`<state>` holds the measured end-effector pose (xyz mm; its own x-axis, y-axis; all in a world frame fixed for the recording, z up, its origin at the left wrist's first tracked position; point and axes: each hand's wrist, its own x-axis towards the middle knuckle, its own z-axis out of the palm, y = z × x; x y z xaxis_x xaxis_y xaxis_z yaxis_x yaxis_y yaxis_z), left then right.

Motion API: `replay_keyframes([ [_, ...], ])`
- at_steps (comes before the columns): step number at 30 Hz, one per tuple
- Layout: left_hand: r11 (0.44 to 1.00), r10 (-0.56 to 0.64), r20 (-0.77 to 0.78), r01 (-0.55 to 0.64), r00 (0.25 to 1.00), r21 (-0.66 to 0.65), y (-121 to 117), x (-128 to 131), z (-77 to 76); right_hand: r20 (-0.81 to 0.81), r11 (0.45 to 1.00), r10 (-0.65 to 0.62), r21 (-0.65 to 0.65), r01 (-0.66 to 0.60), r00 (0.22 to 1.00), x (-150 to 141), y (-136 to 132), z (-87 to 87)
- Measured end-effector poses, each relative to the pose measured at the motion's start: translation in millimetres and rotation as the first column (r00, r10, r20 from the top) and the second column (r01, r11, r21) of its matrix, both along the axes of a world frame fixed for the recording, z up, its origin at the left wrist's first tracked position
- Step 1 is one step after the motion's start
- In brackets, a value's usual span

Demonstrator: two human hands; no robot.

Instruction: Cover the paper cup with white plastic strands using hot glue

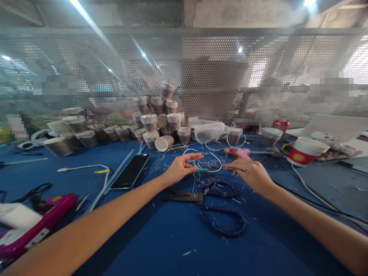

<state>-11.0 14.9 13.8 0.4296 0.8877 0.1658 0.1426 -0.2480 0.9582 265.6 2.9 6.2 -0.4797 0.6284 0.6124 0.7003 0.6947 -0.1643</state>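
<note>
My left hand (183,167) is above the blue table, thumb and forefinger stretched out and apart, with long green nails. A loop of white cord (220,163) lies between the two hands, close to the left fingertips. My right hand (249,172) is closed in a pinch at the loop's right side; what it grips is thin and mostly hidden by the fingers. Scissors (198,197) with blue-wrapped handles lie just below the hands. A pink and orange glue gun (239,152) lies behind my right hand. Scraps of white fibre are scattered around.
Small wrapped paper cups (150,122) are stacked at the back, with more cups (59,145) to the left. A black phone (130,171) and a magenta power strip (47,218) lie on the left. Red and white paper cups (307,151) and cables (304,182) are on the right.
</note>
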Motion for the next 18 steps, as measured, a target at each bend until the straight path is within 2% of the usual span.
replay_keyframes([
  [7, 0.999, -0.028, 0.027, 0.029, 0.999, -0.028, -0.4, 0.1, 0.2, -0.039, 1.0, 0.001, -0.012, -0.001, 0.999, 0.3, 0.1, -0.7],
  [18, 0.996, -0.014, -0.063, 0.02, 0.998, 0.09, -1.2, -3.2, 2.4, -0.091, 0.995, -0.026, -0.099, 0.017, 0.996, -1.0, -6.2, 8.4],
])
